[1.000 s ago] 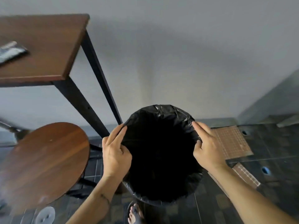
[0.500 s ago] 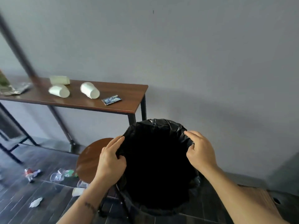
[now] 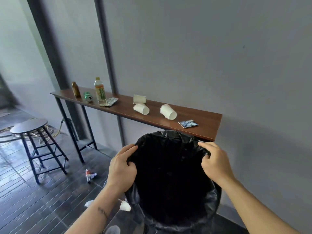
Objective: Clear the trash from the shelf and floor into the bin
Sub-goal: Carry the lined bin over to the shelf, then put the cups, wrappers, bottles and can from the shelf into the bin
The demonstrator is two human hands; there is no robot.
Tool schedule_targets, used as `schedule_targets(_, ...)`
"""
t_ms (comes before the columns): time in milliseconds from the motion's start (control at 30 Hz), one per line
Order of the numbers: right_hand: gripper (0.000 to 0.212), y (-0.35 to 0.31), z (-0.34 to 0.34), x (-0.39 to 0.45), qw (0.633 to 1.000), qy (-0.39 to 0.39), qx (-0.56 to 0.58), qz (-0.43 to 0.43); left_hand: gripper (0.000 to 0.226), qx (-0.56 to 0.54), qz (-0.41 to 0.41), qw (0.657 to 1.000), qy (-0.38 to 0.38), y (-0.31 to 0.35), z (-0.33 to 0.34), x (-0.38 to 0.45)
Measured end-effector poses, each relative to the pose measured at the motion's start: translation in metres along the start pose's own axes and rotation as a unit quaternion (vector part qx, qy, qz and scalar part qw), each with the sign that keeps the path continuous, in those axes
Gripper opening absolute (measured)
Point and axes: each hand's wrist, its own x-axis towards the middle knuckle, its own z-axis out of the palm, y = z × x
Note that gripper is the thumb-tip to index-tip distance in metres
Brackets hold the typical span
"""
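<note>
A bin lined with a black bag [image 3: 170, 183] is held up in front of me. My left hand [image 3: 122, 168] grips its left rim and my right hand [image 3: 215, 163] grips its right rim. Behind it runs a narrow wooden shelf [image 3: 207, 127] against the wall. On the shelf lie two tipped white cups [image 3: 141, 108] [image 3: 168, 111], a flattened white cup [image 3: 139, 99], a blue wrapper [image 3: 187, 124], a foil wrapper [image 3: 109, 101], a green can [image 3: 88, 96], a tall bottle [image 3: 100, 91] and a brown bottle [image 3: 75, 89]. On the floor lie a crushed red-and-white wrapper [image 3: 89, 175], crumpled paper [image 3: 89, 203] and a white cup [image 3: 125, 206].
A round black stool [image 3: 29, 126] stands on the dark floor at the left. Two dark vertical posts [image 3: 104, 48] rise behind the shelf. Coiled rope [image 3: 50, 132] lies on the floor beyond the stool. A clear cup [image 3: 112, 230] shows at the bottom edge.
The view swung left and the bin rose in both hands. The shelf with its bottles, can and cups came fully into sight, and the brown stool beside the bin dropped from view.
</note>
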Motion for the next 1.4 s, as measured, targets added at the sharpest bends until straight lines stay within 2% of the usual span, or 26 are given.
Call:
schedule_targets(167,0.059,-0.058,0.078,0.030,1.000,-0.013,0.020,-0.017,0.071,0.003,-0.009,1.000,-0.016,-0.062,-0.054,0.030)
schedule_targets(400,0.058,-0.098,0.150,0.052,0.999,-0.051,0.005,0.004,0.072,-0.063,-0.064,0.996,0.002,-0.128,-0.098,0.074)
schedule_targets(567,0.059,-0.109,0.178,0.067,0.992,-0.116,-0.035,-0.041,0.067,-0.090,-0.057,0.994,0.037,-0.148,-0.108,0.099)
schedule_targets(700,0.055,-0.111,0.192,0.080,0.989,-0.126,-0.054,-0.061,0.067,-0.092,-0.057,0.993,0.042,-0.159,-0.108,0.119)
schedule_targets(967,0.052,-0.087,0.207,0.130,0.985,-0.161,-0.058,-0.012,0.063,-0.071,-0.145,0.985,0.062,-0.200,-0.084,0.163)
schedule_targets(1133,0.050,-0.056,0.199,0.172,0.988,-0.120,-0.088,-0.034,0.067,-0.059,-0.213,0.973,0.059,-0.215,-0.057,0.189)
schedule_targets(1300,0.046,-0.039,0.192,0.219,0.981,-0.026,-0.177,-0.072,0.072,-0.068,-0.261,0.961,0.060,-0.222,-0.027,0.205)
schedule_targets(1400,0.051,-0.032,0.194,0.245,0.974,-0.040,-0.220,-0.030,0.073,-0.068,-0.296,0.950,0.067,-0.220,-0.013,0.213)
